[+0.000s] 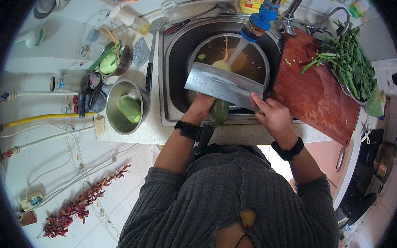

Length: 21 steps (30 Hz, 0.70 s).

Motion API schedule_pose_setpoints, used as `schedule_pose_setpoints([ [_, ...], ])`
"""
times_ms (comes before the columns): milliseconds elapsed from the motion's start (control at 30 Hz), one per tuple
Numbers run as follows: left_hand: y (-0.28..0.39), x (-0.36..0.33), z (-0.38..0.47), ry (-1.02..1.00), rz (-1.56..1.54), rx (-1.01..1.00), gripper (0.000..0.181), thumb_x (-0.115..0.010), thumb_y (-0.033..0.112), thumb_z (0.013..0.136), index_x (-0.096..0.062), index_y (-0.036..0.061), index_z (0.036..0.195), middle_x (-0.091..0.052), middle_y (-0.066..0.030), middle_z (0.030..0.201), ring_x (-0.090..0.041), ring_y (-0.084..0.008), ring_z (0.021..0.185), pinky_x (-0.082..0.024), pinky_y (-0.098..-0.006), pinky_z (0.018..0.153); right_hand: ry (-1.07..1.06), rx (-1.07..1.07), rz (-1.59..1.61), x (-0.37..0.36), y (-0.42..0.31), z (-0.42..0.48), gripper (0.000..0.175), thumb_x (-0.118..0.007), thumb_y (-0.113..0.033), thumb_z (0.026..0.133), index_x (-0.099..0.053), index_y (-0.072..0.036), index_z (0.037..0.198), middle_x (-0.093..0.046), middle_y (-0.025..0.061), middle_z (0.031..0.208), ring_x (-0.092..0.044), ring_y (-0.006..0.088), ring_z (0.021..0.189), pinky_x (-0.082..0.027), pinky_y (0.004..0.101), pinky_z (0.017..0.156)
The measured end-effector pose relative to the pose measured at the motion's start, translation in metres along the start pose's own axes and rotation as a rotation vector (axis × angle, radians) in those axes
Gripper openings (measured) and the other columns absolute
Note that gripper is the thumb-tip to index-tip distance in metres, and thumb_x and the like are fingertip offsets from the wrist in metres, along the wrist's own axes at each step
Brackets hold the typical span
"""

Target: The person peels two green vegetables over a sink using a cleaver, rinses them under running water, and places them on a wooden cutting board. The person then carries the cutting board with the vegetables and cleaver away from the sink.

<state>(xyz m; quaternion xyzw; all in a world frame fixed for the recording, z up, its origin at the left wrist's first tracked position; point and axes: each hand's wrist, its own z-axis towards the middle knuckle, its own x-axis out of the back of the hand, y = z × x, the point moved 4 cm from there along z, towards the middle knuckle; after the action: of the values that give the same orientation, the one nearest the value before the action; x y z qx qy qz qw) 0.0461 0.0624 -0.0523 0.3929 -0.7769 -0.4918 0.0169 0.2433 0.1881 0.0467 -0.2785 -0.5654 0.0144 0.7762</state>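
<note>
A green-skinned radish [219, 112] with a pale, long-rooted end [221, 63] is held over the sink by my left hand [202, 104], largely hidden under the blade. My right hand [274, 115] grips a wide cleaver [225, 84], its forefinger along the metal; the blade lies across the radish. Beneath, a round metal basin [266, 63] of brownish water stands in the steel sink [165, 75]. Water runs into it from a tap with a blue filter [255, 26]. A small green piece floats at the basin's left.
A reddish cutting board [313, 85] leans over the sink's right side, beside leafy greens [351, 57]. On the left counter stand a steel bowl [112, 119] holding a peeled green vegetable [129, 108], a smaller bowl [126, 62] and a slotted turner [151, 59]. A ladle [226, 8] lies behind the sink.
</note>
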Motion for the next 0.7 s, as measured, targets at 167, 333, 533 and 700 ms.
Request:
schedule_pose_setpoints([
  [167,0.005,-0.003,-0.002,0.001,0.012,-0.008,0.053,-0.073,0.022,0.085,-0.048,0.0058,0.129,-0.057,-0.008,0.121,-0.056,-0.021,0.11,-0.048,-0.0348,0.092,-0.06,-0.036,0.005,-0.003,0.004,-0.001,0.065,-0.071,-0.011,0.068,-0.059,-0.022,0.131,-0.054,0.0082,0.073,-0.059,0.0261,0.064,-0.052,0.038,0.06],
  [333,0.007,-0.009,-0.002,0.046,0.098,0.042,0.076,-0.077,0.002,0.074,-0.035,0.0006,0.137,-0.054,-0.0137,0.125,-0.055,-0.0259,0.113,-0.048,-0.0347,0.094,-0.057,-0.064,0.013,-0.01,0.008,0.009,0.066,-0.074,-0.018,0.07,-0.055,-0.022,0.133,-0.059,0.0099,0.078,-0.062,0.0291,0.069,-0.053,0.0401,0.063],
  [533,0.008,-0.008,-0.004,0.059,0.038,-0.044,0.055,-0.074,0.01,0.081,-0.047,0.0034,0.129,-0.058,-0.0105,0.12,-0.058,-0.0244,0.11,-0.049,-0.0356,0.092,-0.09,-0.043,0.011,-0.007,0.005,0.009,0.067,-0.075,-0.02,0.07,-0.054,-0.024,0.134,-0.059,0.0093,0.079,-0.063,0.0285,0.07,-0.053,0.0402,0.063],
  [700,0.003,-0.006,0.004,-0.016,-0.032,-0.023,0.037,-0.062,0.025,0.094,-0.052,0.0058,0.124,-0.06,-0.0062,0.116,-0.059,-0.0183,0.103,-0.05,-0.0342,0.089,-0.053,-0.004,0.013,-0.003,-0.002,0.004,0.06,-0.07,-0.011,0.07,-0.06,-0.02,0.128,-0.056,0.0097,0.073,-0.06,0.028,0.064,-0.051,0.0396,0.06],
])
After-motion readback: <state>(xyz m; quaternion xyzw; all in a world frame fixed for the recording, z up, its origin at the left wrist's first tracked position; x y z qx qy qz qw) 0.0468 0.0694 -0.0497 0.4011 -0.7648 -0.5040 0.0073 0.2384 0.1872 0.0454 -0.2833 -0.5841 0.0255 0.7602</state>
